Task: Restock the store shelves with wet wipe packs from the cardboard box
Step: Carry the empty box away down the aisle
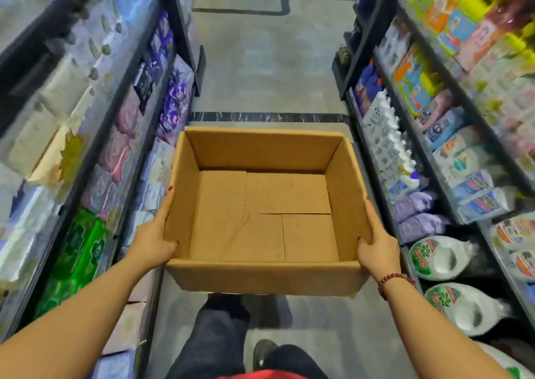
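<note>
At the frame's centre an open cardboard box (266,277) is held above the aisle floor (266,68), its bottom flaps exposed. Its left wall is gripped by the left hand (153,239) and its right wall by the right hand (379,245), thumbs hooked over the rim. Blurred packaged goods are stacked on shelves (95,152) along both side edges.

Showing matt brown cardboard, lightly creased, in the box (266,152), and smooth, faintly shiny stone-like floor (269,68) with a dark marbled strip (266,117). Gleaming with glossy plastic film on the green packs (84,245) and smooth white plastic on the jugs (440,271). Wearing dark matt cloth trousers (214,335) and a bracelet (390,279) of polished reddish beads.
</note>
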{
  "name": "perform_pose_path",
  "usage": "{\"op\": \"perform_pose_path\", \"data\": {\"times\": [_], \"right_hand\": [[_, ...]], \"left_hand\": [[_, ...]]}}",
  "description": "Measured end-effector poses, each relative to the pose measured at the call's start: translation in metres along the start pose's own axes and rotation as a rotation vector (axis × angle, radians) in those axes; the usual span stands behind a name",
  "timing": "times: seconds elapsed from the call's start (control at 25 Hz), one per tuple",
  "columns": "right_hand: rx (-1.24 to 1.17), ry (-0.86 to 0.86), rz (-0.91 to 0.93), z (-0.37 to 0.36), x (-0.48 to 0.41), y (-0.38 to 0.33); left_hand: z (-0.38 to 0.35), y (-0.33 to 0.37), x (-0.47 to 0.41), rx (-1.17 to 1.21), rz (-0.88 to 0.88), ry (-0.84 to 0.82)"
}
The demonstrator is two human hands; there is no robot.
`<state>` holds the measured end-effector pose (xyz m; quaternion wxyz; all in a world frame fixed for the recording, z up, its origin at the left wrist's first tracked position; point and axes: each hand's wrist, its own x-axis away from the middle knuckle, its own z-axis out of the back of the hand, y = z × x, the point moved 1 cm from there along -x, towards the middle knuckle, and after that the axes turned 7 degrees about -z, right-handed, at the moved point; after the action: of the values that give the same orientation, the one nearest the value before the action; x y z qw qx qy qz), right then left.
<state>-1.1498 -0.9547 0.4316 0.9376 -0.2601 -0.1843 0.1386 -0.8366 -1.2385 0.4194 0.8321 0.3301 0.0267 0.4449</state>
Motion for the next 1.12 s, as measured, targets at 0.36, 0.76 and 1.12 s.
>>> {"op": "perform_pose_path", "data": {"times": [0.36, 0.76, 1.12], "right_hand": [[-0.040, 0.040, -0.044, -0.041, -0.170, -0.158], [-0.054, 0.029, 0.007, -0.064, -0.398, -0.289], [-0.025, -0.056, 0.037, -0.047, -0.649, -0.409]], "left_hand": [[0.076, 0.010, -0.245, 0.027, -0.084, -0.046], [0.117, 0.052, -0.494, 0.068, -0.057, -0.017], [0.142, 0.132, -0.712, 0.064, 0.008, 0.048]]}}
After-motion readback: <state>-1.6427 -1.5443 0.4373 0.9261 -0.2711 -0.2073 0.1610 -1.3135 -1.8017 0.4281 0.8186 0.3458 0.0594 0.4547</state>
